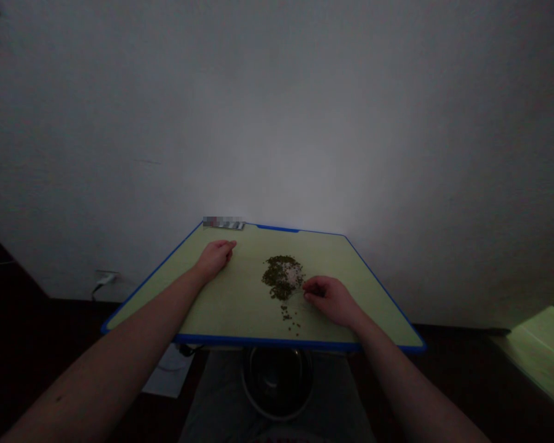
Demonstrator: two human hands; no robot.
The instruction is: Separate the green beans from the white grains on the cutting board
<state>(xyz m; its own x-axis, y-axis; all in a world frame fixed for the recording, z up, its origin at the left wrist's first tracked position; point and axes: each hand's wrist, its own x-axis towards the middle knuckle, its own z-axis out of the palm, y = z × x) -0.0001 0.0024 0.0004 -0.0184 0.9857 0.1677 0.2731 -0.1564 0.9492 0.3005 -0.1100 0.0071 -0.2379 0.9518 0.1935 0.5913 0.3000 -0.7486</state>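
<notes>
A pile of small dark green beans or seeds [273, 277] lies near the middle of a pale yellow-green board [240, 307] with a blue rim. Mixed in at its right side is a patch of pale grains [292, 272]. A few loose beans trail toward the near edge. My right hand [327, 298] is at the pile's right edge, fingers curved, with a gap between thumb and fingertips; nothing shows in it. On the board's left part rests my left hand [216, 258], its fingers curled in and the index finger reaching forward, apart from the pile.
A metal bowl [277, 384] sits below the board's near edge, over my lap. At the far left corner lies a flat striped item [231, 224], partly blurred out. The wall [286, 135] rises behind the board. A plug [106, 280] is in the wall at left.
</notes>
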